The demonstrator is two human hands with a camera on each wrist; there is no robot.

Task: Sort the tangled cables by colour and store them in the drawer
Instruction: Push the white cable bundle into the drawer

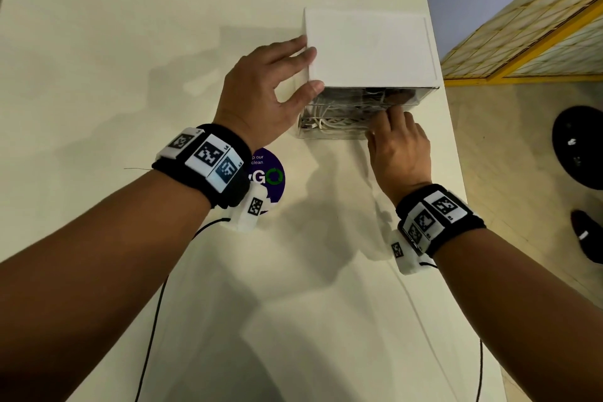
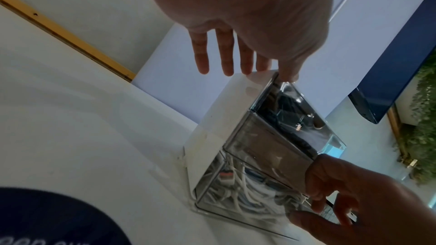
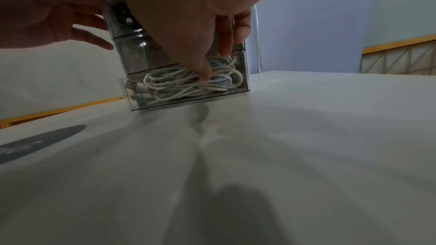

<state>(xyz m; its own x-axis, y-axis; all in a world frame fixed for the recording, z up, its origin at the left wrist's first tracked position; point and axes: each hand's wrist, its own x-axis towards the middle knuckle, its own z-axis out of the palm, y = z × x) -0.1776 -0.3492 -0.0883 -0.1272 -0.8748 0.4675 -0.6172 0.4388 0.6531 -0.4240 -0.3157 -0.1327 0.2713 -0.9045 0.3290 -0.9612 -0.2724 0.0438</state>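
A white drawer unit [image 1: 368, 46] with three clear drawers stands at the table's right side. My left hand [image 1: 298, 70] braces its left top corner, with straight fingers along the side and the thumb at the front edge. The bottom drawer [image 1: 329, 132] sticks out slightly and holds a bundle of white cables [image 3: 179, 85]. My right hand [image 1: 383, 122] pinches that drawer's front wall, fingers curled over the rim and thumb on the clear front [image 3: 165, 100]. Black cables [image 2: 283, 111] show through the top drawer [image 1: 359, 93]. The middle drawer's contents are unclear.
The white table [image 1: 98, 75] stretches left and toward me, with a round purple sticker [image 1: 269, 176] near my left wrist. Its right edge [image 1: 456, 173] runs just beyond the drawer unit. A round black object [image 1: 580, 147] and a dark shoe [image 1: 587, 235] are on the floor.
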